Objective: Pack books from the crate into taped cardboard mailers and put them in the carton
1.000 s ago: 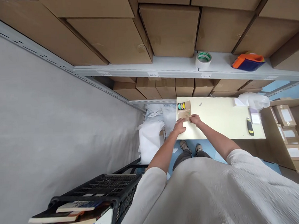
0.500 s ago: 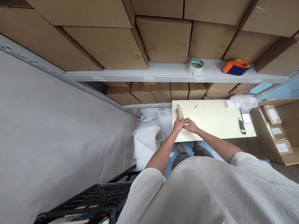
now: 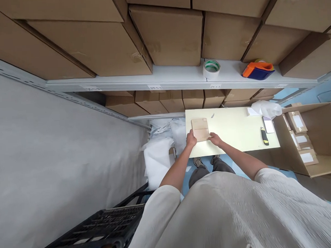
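A flat brown card packet (image 3: 200,129) lies plain side up on the pale yellow table (image 3: 234,130), near its left front corner. My left hand (image 3: 190,139) grips the packet's near left corner. My right hand (image 3: 215,139) holds its near right corner, fingers curled on the edge. Both arms reach forward from my white sleeves.
A black and yellow utility knife (image 3: 264,136) and a phone (image 3: 268,126) lie at the table's right end. Tape roll (image 3: 211,67) and orange tape dispenser (image 3: 258,70) sit on the grey shelf among cardboard boxes. A black crate (image 3: 98,229) stands at lower left; white wrapping (image 3: 158,157) lies left of the table.
The packet was printed side up, then stood on edge, and now lies flat with its plain side up. Both hands stayed on its near edge. The view shifted slightly.
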`<state>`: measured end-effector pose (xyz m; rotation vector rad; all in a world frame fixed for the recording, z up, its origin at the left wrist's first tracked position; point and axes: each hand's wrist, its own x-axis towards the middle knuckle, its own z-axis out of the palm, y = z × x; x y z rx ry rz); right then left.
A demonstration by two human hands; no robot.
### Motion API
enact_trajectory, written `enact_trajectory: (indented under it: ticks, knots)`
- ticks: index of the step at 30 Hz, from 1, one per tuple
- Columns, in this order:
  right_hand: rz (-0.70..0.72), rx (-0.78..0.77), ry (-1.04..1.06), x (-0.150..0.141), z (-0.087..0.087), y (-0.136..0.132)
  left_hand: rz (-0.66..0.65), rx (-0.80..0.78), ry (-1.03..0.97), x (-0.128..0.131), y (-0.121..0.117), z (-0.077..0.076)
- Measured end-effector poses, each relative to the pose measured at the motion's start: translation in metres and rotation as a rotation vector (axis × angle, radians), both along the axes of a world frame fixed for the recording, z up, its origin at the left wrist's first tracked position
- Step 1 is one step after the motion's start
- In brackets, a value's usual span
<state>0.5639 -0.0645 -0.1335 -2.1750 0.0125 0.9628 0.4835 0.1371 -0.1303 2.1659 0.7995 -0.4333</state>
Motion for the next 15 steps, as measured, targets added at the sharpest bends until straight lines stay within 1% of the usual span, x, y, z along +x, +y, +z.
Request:
enact_trajectory:
  ticks: [3,7,10,12,15]
  knots:
    - [-0.052,0.028,0.014,0.002,-0.002,-0.004,0.009,-0.026,-0.026,0.003,-0.012,-0.003]
    - [-0.135,0.035,0.023,0.006,0.000,-0.001,-0.116,-0.074,-0.096,-0.004,-0.018,-0.006]
    - [-0.188,0.060,0.034,0.007,0.004,0.003,-0.191,-0.110,-0.088,-0.010,-0.018,-0.009]
    - [-0.259,0.077,0.041,0.007,0.007,0.004,-0.210,-0.134,-0.076,-0.011,-0.017,-0.009]
    - [-0.368,0.072,0.053,0.010,0.012,0.004,-0.199,-0.173,-0.061,-0.011,-0.017,-0.008]
